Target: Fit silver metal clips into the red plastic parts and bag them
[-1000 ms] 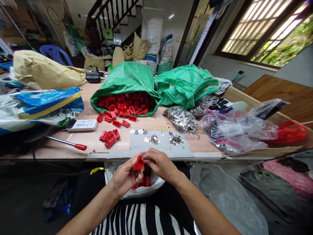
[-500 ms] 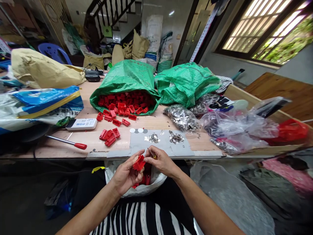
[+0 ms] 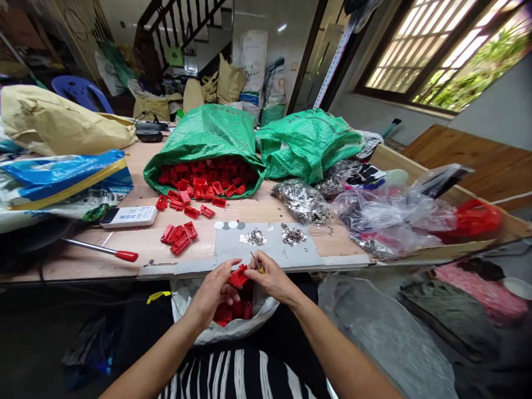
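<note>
My left hand [image 3: 214, 291] is closed on a small red plastic part [image 3: 238, 276] over the mouth of a white sack [image 3: 260, 318]. The fingers of my right hand [image 3: 268, 275] meet the right side of that part. They also pinch a slim tool [image 3: 261, 270] with a yellow section and a thin dark end pointing up; its exact kind is unclear. More red plastic parts [image 3: 224, 313] lie in the sack on my lap. Just beyond my hands, a grey sheet [image 3: 226, 252] on the table bears two piles of small shiny metal pieces [image 3: 255, 238].
A green sack [image 3: 208, 133] spills red parts onto the table, with a small group of red parts [image 3: 179, 237] nearer. A red-handled rod [image 3: 126, 255] and a white device [image 3: 128, 216] lie left. Bagged metal pieces [image 3: 301, 200] and clear plastic bags [image 3: 386, 208] lie right.
The camera view has shifted slightly. The fingers of my left hand have spread a little under the red part, and the part has tilted; my right hand stays against it.
</note>
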`<state>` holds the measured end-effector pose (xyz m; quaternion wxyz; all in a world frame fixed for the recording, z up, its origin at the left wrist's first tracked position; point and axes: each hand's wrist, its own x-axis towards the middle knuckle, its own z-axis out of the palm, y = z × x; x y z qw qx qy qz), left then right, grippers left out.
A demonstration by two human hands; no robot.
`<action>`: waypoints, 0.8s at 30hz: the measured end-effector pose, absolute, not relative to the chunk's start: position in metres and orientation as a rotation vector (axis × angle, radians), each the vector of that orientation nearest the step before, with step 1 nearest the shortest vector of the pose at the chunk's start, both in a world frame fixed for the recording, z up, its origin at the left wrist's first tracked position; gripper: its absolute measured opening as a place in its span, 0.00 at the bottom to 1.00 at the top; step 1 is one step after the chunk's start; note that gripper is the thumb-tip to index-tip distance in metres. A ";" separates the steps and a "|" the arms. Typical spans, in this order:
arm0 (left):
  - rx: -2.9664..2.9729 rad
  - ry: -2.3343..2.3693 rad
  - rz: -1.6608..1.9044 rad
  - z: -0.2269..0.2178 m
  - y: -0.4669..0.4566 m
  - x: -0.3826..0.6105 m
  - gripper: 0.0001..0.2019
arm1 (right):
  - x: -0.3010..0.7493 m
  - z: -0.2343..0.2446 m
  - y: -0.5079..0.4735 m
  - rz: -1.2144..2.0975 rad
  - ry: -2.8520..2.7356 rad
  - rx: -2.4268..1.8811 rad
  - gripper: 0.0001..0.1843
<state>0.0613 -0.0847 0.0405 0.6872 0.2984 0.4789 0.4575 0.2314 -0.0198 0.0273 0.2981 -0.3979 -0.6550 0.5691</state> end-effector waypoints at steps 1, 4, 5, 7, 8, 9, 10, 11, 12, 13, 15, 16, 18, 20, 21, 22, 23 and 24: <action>0.804 1.147 1.075 0.041 -0.085 0.060 0.22 | 0.233 0.027 -0.021 1.486 -1.726 -1.088 0.16; 1.203 1.256 1.230 0.043 -0.087 0.058 0.19 | 0.233 0.027 -0.027 1.441 -1.708 -1.144 0.16; 1.289 1.263 1.263 0.043 -0.087 0.058 0.18 | 0.232 0.027 -0.029 1.451 -1.704 -1.143 0.16; 1.361 1.277 1.300 0.042 -0.088 0.057 0.15 | 0.230 0.028 -0.033 1.510 -1.675 -1.117 0.16; 1.363 1.284 1.307 0.041 -0.088 0.057 0.14 | 0.229 0.029 -0.034 1.563 -1.648 -1.094 0.16; 1.355 1.294 1.308 0.040 -0.088 0.057 0.14 | 0.228 0.030 -0.035 1.628 -1.611 -1.068 0.17; 1.344 1.303 1.304 0.040 -0.088 0.057 0.14 | 0.228 0.031 -0.036 1.700 -1.570 -1.043 0.18; 1.329 1.309 1.300 0.039 -0.088 0.057 0.14 | 0.228 0.032 -0.036 1.769 -1.530 -1.025 0.19; 1.309 1.309 1.300 0.039 -0.088 0.056 0.14 | 0.228 0.034 -0.037 1.828 -1.494 -1.015 0.20; 1.284 1.302 1.305 0.038 -0.089 0.056 0.13 | 0.229 0.035 -0.037 1.870 -1.463 -1.015 0.21; 1.226 1.272 1.322 0.039 -0.090 0.056 0.13 | 0.230 0.038 -0.037 1.907 -1.421 -1.030 0.22; 1.204 1.255 1.329 0.039 -0.090 0.055 0.13 | 0.231 0.039 -0.036 1.920 -1.404 -1.036 0.23; 1.188 1.235 1.335 0.038 -0.091 0.054 0.13 | 0.232 0.041 -0.036 1.958 -1.370 -1.038 0.24; 1.193 1.227 1.331 0.036 -0.092 0.053 0.13 | 0.231 0.042 -0.035 2.010 -1.333 -1.035 0.26; 1.188 1.222 1.328 0.034 -0.092 0.052 0.12 | 0.231 0.042 -0.036 2.032 -1.313 -1.033 0.26; 1.172 1.213 1.324 0.031 -0.091 0.050 0.12 | 0.230 0.042 -0.036 2.048 -1.295 -1.030 0.26; 1.144 1.200 1.320 0.028 -0.091 0.049 0.12 | 0.229 0.042 -0.037 2.053 -1.281 -1.027 0.26; 1.101 1.186 1.316 0.025 -0.091 0.048 0.13 | 0.228 0.041 -0.038 2.047 -1.275 -1.022 0.26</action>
